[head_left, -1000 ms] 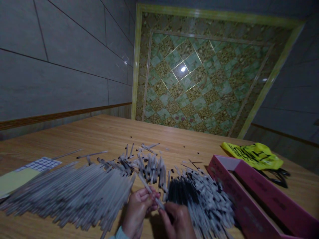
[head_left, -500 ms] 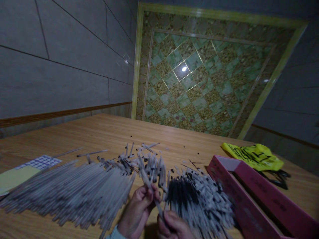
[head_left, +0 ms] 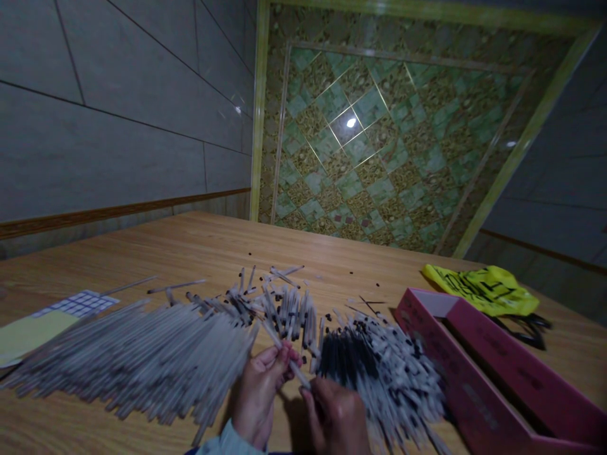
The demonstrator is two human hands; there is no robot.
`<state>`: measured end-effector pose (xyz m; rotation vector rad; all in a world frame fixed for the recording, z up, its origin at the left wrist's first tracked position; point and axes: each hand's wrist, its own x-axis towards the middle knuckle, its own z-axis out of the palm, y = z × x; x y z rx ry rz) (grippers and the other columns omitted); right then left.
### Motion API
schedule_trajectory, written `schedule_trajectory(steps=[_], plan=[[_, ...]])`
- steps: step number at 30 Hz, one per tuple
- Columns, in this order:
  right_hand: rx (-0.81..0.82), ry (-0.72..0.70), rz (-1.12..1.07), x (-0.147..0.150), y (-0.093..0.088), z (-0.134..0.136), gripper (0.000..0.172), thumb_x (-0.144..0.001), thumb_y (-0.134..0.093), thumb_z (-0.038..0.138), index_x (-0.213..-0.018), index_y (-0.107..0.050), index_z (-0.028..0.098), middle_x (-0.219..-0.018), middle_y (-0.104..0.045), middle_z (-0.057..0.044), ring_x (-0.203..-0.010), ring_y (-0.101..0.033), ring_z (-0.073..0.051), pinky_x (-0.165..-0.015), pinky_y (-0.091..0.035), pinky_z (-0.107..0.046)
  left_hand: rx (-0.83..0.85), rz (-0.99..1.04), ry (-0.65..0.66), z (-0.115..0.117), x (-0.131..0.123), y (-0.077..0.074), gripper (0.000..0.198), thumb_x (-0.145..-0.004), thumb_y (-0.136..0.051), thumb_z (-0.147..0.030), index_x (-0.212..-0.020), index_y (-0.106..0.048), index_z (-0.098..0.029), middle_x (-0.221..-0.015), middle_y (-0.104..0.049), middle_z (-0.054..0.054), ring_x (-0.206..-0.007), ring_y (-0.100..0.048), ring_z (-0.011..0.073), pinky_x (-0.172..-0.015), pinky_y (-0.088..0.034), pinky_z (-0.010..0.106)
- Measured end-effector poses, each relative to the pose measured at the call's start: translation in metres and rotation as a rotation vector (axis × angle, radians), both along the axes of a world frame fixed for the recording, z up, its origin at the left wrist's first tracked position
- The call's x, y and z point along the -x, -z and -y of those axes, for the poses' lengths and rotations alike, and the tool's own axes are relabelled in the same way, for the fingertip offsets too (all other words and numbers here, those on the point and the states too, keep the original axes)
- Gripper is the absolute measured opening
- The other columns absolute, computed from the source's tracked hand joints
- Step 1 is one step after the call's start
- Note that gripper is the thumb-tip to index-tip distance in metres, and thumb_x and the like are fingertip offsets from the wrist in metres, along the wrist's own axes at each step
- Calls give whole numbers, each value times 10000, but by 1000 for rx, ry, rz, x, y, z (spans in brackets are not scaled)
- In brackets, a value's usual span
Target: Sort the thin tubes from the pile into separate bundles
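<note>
My left hand (head_left: 262,387) pinches a slim, pale translucent tube (head_left: 300,375), which looks like a pen barrel, around its middle. Closed on the tube's near end is my right hand (head_left: 336,411); its fingertips are partly hidden. The tube slants from upper left to lower right above the table. To the left lies a wide pile of similar pale tubes (head_left: 156,360). Beyond my hands, short clear pieces with dark ends (head_left: 289,309) are scattered. On the right rests a heap of tubes with black and white parts (head_left: 374,379).
An open pink box (head_left: 429,373) stands at the right, with a yellow bag (head_left: 481,289) with black print behind it. A checked paper and a yellow-green sheet (head_left: 35,335) lie at the left. The wooden table (head_left: 199,243) runs back toward tiled walls.
My right hand has turned over and moved slightly up and right at the tube's near end. My left hand keeps its hold on the tube. The view has tilted slightly.
</note>
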<state>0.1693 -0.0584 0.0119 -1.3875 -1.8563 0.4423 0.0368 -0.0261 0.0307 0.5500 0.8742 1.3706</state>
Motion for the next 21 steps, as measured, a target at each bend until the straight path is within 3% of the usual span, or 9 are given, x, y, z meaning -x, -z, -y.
schedule_trajectory(steps=[2, 4, 8, 10, 12, 15, 21], plan=[[4, 26, -44, 1, 0, -1, 354, -822, -477, 402, -584, -556, 153, -539, -457, -8, -520, -414, -115, -506, -178, -271, 2, 29, 15, -1, 1, 1, 307, -488, -817, -329, -672, -691, -117, -656, -658, 44, -643, -582, 132, -615, -456, 223], [175, -70, -296, 3, 2, -3, 416, -777, -512, 489, -521, -497, 162, -476, -401, 21, -464, -371, -93, -467, -175, -244, -34, 65, 83, -1, 2, 2, 272, -543, -798, -306, -716, -689, -127, -673, -654, 38, -651, -574, 116, -582, -437, 191], [823, -577, -1033, 1, 6, -6, 454, -705, -546, 586, -508, -410, 200, -338, -212, 120, -284, -127, -35, -328, -110, -185, -137, 126, 293, 2, 5, 1, 276, -614, -768, -268, -846, -673, -153, -707, -652, 31, -574, -504, 65, -449, -325, 138], [948, -704, -1220, -1, 7, -6, 420, -703, -592, 545, -536, -434, 194, -320, -199, 139, -260, -83, -21, -301, -83, -164, -187, 105, 314, 4, 5, 2, 263, -621, -765, -283, -821, -668, -143, -677, -647, 29, -530, -468, 52, -427, -301, 137], [958, -705, -1260, -2, 6, -5, 400, -668, -666, 496, -546, -446, 185, -331, -225, 141, -267, -86, -11, -301, -80, -152, -222, 54, 267, 4, 4, 2, 245, -623, -762, -293, -782, -665, -134, -637, -638, 23, -540, -488, 62, -428, -309, 140], [885, -580, -1179, -1, 1, -5, 434, -634, -694, 502, -527, -410, 192, -362, -222, 135, -301, -103, -16, -324, -94, -171, -200, 4, 184, 2, 3, 3, 255, -587, -785, -282, -751, -665, -129, -627, -644, 27, -612, -561, 101, -457, -355, 148], [228, -155, -411, 0, 1, -5, 434, -781, -531, 465, -490, -421, 163, -507, -295, 50, -495, -292, -80, -475, -177, -235, -63, -37, 105, -2, 2, 7, 338, -483, -833, -262, -741, -670, -116, -638, -686, 48, -597, -605, 117, -515, -440, 173]])
